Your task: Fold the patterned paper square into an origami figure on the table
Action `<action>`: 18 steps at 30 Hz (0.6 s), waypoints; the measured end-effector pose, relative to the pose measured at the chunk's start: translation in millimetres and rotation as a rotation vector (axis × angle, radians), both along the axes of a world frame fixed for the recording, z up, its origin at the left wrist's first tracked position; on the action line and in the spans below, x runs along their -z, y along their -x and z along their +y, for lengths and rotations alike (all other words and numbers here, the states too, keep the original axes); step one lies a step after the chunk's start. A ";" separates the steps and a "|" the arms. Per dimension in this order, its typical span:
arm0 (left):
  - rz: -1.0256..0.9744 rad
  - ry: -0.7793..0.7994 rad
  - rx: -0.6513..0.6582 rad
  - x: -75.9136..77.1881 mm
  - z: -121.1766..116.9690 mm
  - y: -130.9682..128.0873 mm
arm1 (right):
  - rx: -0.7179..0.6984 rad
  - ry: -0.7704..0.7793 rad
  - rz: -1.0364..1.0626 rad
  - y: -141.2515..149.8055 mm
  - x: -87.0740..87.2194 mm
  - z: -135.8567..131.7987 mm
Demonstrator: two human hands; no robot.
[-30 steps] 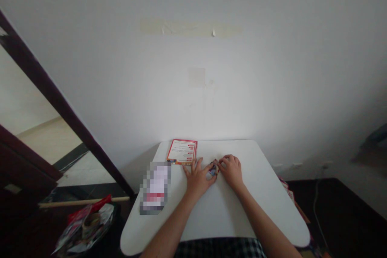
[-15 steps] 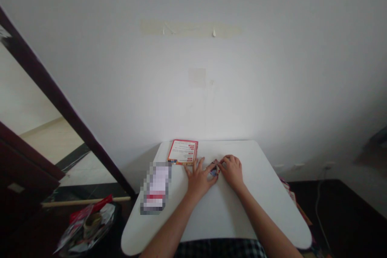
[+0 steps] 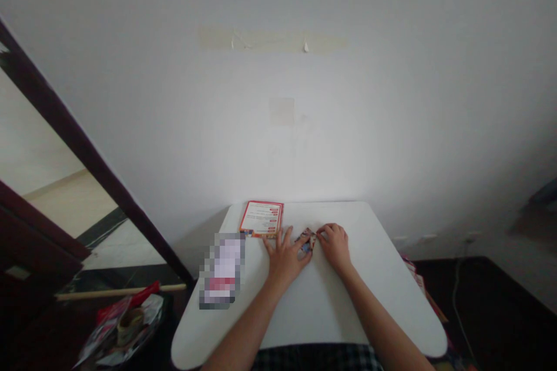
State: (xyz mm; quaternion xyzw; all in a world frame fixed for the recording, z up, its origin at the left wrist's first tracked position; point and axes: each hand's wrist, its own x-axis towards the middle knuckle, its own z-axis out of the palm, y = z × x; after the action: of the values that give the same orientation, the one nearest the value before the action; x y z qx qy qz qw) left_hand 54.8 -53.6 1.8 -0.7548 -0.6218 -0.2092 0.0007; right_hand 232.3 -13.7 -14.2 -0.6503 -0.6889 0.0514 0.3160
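A small piece of folded printed paper [image 3: 308, 239], coloured dark, red and blue, lies on the white table between my hands. My left hand [image 3: 284, 258] holds it down with thumb and index finger, while the other fingers spread toward a red-bordered printed sheet [image 3: 262, 217]. At the paper's right corner, the thumb and fingertips of my right hand [image 3: 336, 244] are pinched together, the rest of its fingers curled. How firmly the right fingertips grip the corner is too small to make out.
On the left of the white table [image 3: 304, 319] lies a pixelated, phone-shaped object [image 3: 223, 271]. The wall [image 3: 391, 98] rises right behind the table. A bin bag with rubbish [image 3: 126, 327] stands on the floor at left, and a cable [image 3: 456, 295] hangs at right.
My right fingertips have shifted slightly at the paper's corner, and more of the folded paper shows. The view has moved a little; the left hand keeps its place on the paper.
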 end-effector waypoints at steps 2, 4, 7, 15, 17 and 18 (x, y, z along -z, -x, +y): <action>0.000 -0.008 -0.008 0.2 0.0 -0.3 | -0.011 -0.001 0.022 -1.5 1.4 1.4; -0.001 -0.006 -0.012 -0.2 0.0 -0.3 | -0.018 -0.005 0.038 -2.4 2.8 2.5; -0.002 0.018 -0.018 -1.0 0.1 -0.1 | -0.025 -0.012 0.050 -3.2 4.5 3.4; -0.016 0.021 -0.014 -0.1 0.9 0.1 | -0.039 -0.013 0.045 -2.9 2.2 0.4; -0.019 0.015 -0.014 -0.3 1.0 -0.1 | -0.039 -0.015 0.038 -2.3 1.3 -0.1; -0.019 0.013 -0.016 -0.6 0.9 -0.2 | -0.035 -0.015 0.032 -2.0 1.0 0.0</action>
State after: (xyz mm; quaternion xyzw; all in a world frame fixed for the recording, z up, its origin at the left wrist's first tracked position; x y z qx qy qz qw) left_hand 55.1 -52.7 2.4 -0.7478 -0.6291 -0.2122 -0.0085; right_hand 234.3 -13.8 -15.2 -0.6348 -0.6953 0.0622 0.3313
